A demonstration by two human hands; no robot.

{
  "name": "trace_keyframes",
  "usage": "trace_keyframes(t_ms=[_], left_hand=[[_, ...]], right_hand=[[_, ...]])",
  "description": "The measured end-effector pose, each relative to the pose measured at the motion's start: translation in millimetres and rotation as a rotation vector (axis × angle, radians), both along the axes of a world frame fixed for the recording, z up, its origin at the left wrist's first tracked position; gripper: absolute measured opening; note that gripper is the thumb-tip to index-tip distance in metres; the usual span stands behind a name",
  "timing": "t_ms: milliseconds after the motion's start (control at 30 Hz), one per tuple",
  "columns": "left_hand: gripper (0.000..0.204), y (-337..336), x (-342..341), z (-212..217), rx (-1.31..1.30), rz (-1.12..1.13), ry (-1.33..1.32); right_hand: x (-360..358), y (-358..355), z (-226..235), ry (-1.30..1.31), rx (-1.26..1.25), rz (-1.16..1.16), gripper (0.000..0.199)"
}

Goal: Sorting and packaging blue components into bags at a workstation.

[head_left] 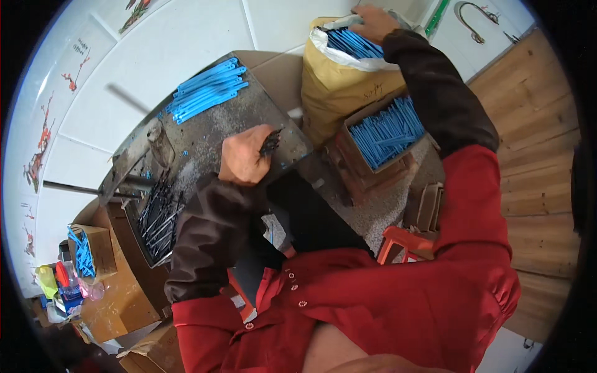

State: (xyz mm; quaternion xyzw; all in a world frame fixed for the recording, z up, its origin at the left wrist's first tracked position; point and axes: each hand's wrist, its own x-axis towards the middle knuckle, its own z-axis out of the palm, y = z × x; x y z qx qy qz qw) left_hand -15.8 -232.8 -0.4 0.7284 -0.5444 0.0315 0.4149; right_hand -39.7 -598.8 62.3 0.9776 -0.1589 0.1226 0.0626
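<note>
My left hand [244, 156] is closed in a fist round a bundle of thin black strips [270, 143], whose ends stick out beside the thumb. It is above the near edge of a grey worktable [261, 109]. My right hand [374, 23] reaches out to the far right, over the mouth of a yellow sack [333, 90] with a white liner. Its thumb and forefinger are apart, next to blue and dark strips [351, 45] inside the sack; the other fingers are partly hidden. A stack of flat blue strips [208, 90] with holed ends lies on the table's far side.
A cardboard box of blue sticks [387, 133] stands before the sack. Left on the table are a metal fixture [127, 171] with a bar and a tray of dark rods [158, 217]. Further left is a small box of blue pieces [84, 252]. An orange plastic stool [398, 239] is near my lap.
</note>
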Motion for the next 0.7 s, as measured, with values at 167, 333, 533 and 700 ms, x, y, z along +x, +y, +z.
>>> trace_keyframes(t_ms=[167,333,533,700], left_hand=[[0.012,3.6,2.0,-3.9,0.001,-0.100,-0.221],[0.023,2.2,-5.7,-3.1,0.133,-0.025,-0.199],[0.033,0.7,-13.2,0.2,0.266,-0.041,-0.238],[0.034,-0.2,-20.4,-2.0,0.259,-0.101,-0.332]], right_hand=[[-95.7,47.7,5.4,0.142,0.049,0.117,0.042],[-183.8,83.6,-20.9,0.755,0.327,-0.102,0.048],[-263.6,113.5,-26.3,0.757,0.639,-0.354,0.047],[-283.9,155.5,-30.2,0.706,0.570,-0.394,0.043]])
